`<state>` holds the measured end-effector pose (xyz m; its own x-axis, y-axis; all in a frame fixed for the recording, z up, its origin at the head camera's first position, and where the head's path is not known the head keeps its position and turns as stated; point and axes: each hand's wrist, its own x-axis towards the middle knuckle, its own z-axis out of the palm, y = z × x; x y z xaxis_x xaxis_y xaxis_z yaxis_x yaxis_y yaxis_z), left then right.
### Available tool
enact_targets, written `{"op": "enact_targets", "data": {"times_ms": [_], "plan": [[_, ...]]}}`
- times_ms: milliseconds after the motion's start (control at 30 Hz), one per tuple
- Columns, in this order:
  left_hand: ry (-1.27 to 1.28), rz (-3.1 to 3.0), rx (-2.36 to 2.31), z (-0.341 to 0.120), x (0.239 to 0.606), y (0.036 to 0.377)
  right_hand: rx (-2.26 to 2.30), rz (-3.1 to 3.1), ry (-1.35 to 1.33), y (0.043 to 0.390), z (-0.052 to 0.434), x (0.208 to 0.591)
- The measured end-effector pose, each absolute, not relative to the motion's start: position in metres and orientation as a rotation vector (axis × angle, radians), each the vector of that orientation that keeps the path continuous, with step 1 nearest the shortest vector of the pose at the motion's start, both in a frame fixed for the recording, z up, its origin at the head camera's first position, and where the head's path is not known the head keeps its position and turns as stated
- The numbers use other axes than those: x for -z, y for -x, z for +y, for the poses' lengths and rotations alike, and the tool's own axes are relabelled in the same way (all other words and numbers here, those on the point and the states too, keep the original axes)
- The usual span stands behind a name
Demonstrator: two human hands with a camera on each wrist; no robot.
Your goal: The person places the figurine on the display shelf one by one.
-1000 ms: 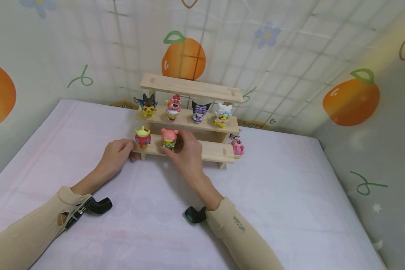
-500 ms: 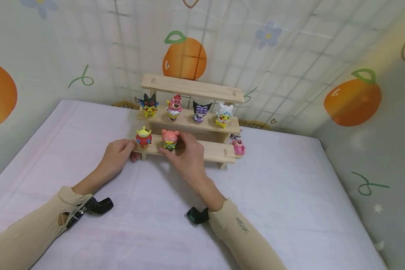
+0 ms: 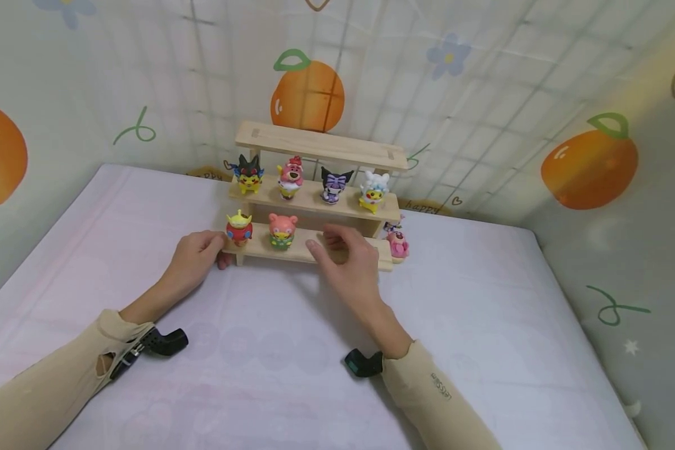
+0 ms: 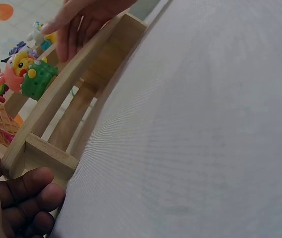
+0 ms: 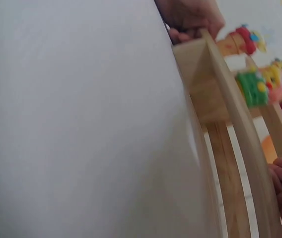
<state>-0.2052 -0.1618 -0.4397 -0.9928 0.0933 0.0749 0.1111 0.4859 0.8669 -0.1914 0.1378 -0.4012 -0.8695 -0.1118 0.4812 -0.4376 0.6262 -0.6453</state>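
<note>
A pink-hooded figurine with a green body [image 3: 282, 232] stands on the lowest step of a wooden tiered display shelf [image 3: 309, 252], beside a red and yellow three-eyed figurine [image 3: 239, 229]. My left hand [image 3: 198, 255] grips the left end of that lowest step; in the left wrist view its curled fingers [image 4: 32, 191] are under the board's corner. Over the right half of the same step is my right hand [image 3: 351, 262], holding nothing, fingers loosely bent and apart from the pink-hooded figurine. The left wrist view also shows this figurine's green back [image 4: 39, 79].
On the middle step stand a dark-eared figurine [image 3: 249, 175], a red-hatted one [image 3: 290, 178], a purple-bowed one [image 3: 334, 185] and a white-capped one [image 3: 374, 191]. A pink figurine [image 3: 397, 247] is on the table [image 3: 484, 312] right of the shelf. Patterned curtain [image 3: 371, 75] hangs behind.
My right hand has let go of the pink-hooded figurine and moved to the right, leaving it standing on the lowest step. The left hand has stayed on the shelf's end.
</note>
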Motion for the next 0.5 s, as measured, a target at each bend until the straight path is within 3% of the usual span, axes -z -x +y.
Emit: {"op": "enact_targets", "data": {"times_ms": [500], "plan": [[0.178, -2.690, 1.599, -0.162, 0.440, 0.205, -1.031, -2.237, -0.295, 0.197, 0.220, 0.398]]}}
